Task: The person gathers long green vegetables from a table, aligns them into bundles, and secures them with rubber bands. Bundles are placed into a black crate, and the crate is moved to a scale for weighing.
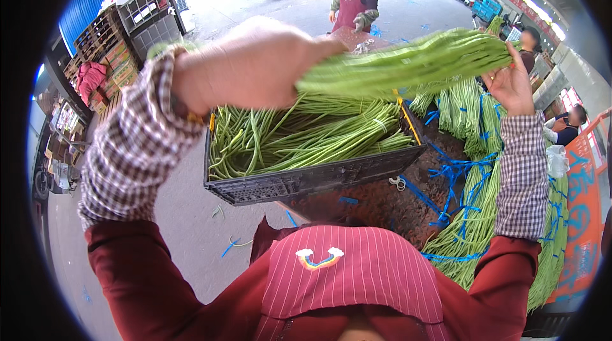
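Observation:
A bundle of long green beans point(406, 63) stretches between my two raised hands above a black plastic crate. My left hand point(253, 63), blurred, is closed around the bundle's left end. At its right end, my right hand point(511, 83) holds the tips with the thumb and fingers. Below, the black crate point(311, 169) holds loose long beans point(306, 135), some in a bundle tied with a pale band. Right of the crate lie more bean bundles point(478, 188) with blue plastic ties point(454, 169) around them.
A reddish-brown work surface point(344, 207) extends under the crate. One person in a maroon apron point(354, 1) stands beyond it; two other people are at the right. Stacked pallets and boxes point(105, 54) stand at the left, an orange banner point(583, 216) at the right.

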### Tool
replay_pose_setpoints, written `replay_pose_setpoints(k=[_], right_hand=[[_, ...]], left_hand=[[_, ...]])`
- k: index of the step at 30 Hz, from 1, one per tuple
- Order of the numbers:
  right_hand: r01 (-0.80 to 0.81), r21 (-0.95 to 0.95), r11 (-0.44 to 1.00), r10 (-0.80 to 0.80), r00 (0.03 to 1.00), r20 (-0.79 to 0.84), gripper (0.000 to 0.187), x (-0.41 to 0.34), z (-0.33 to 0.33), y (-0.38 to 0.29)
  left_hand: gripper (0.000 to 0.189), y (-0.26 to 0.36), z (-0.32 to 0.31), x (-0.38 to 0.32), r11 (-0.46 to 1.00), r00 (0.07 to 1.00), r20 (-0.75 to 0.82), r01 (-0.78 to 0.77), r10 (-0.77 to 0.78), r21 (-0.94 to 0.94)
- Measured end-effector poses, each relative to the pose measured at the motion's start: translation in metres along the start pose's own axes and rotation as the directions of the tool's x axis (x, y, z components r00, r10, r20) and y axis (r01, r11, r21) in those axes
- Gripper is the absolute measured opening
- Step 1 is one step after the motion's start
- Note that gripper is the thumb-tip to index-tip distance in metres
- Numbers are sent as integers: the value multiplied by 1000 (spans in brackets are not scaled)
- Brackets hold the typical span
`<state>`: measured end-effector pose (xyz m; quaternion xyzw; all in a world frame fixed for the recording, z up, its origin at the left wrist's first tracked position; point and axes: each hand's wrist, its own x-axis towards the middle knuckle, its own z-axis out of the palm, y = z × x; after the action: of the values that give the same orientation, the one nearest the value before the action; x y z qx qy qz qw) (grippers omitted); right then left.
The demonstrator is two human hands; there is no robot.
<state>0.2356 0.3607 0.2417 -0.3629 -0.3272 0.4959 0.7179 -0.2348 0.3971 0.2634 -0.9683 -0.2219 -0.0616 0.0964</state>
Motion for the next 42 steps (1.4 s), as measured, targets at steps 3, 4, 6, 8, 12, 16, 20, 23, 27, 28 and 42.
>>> replay_pose_setpoints(k=[3, 4, 6, 8, 12, 16, 20, 23, 27, 28, 42], right_hand=[[-17, 12, 1000, 18, 994, -108, 32, 14, 17, 28], [-53, 25, 998, 56, 986, -156, 33, 26, 15, 38], [-81, 14, 997, 82, 976, -203, 33, 40, 6, 62], [-111, 10, 994, 111, 974, -199, 32, 60, 1, 85], [-153, 30, 988, 156, 958, -239, 30, 90, -26, 117], [-196, 37, 980, 199, 951, -238, 25, 102, -38, 161], [-316, 4, 949, 312, 933, -179, 15, 105, -30, 212], [-331, 29, 943, 331, 933, -142, 13, 121, -15, 240], [-418, 37, 908, 420, 902, -104, 23, 140, 30, 286], [-436, -6, 900, 434, 897, -90, 21, 151, 30, 302], [-188, -975, -122, -163, 972, -167, 112, 130, 0, 349]], left_hand=[[71, -48, 1, -8, 864, 959, -215, -56, 186, 500], [68, -61, 10, -5, 824, 963, -204, -28, 173, 566], [64, -84, 42, 2, 769, 958, -225, 6, 179, 639], [61, -103, 84, 1, 725, 939, -269, 30, 216, 688], [60, -104, 187, 15, 866, 929, -276, -83, 245, 493], [56, -72, 276, 6, 993, 986, -157, -39, 57, 116], [63, -53, 309, -25, 965, 996, 82, 3, 20, -264], [76, -57, 301, -46, 920, 990, 119, -27, 80, -391], [77, -52, 256, -65, 901, 912, 405, 121, 65, -417], [78, -53, 261, -68, 903, 903, 426, 139, 53, -407], [61, -63, 302, -88, 996, 949, 311, 75, -54, -53]])
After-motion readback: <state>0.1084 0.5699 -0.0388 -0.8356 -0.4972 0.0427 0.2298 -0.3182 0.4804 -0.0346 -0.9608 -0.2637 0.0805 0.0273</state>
